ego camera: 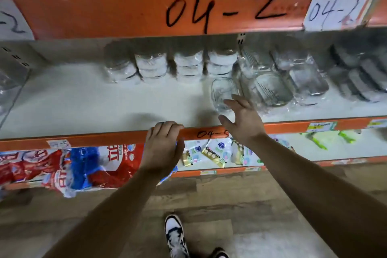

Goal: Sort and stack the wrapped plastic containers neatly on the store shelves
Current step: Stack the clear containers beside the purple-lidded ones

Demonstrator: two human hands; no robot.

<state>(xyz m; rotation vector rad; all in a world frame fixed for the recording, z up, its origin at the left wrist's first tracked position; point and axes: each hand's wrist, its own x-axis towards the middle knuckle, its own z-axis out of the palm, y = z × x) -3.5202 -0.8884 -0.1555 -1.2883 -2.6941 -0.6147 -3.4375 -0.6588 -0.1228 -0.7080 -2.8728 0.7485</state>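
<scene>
A single clear wrapped container (224, 92) lies on the white shelf board (83, 102), in front of stacks of round wrapped containers (188, 63). My right hand (243, 119) hovers just in front of it with fingers spread, its fingertips at the container's near edge and holding nothing. My left hand (162, 146) has its fingers curled over the orange front rail (94, 138) of the shelf. To the right lie rectangular wrapped containers (270, 88) and darker ones (364, 75).
An orange beam (125, 10) marked 04-2 runs overhead, limiting height above the shelf. Red and blue bags (69, 165) and small packets (213, 153) fill the lower shelf. Wooden floor below, with my shoe (176, 236) on it.
</scene>
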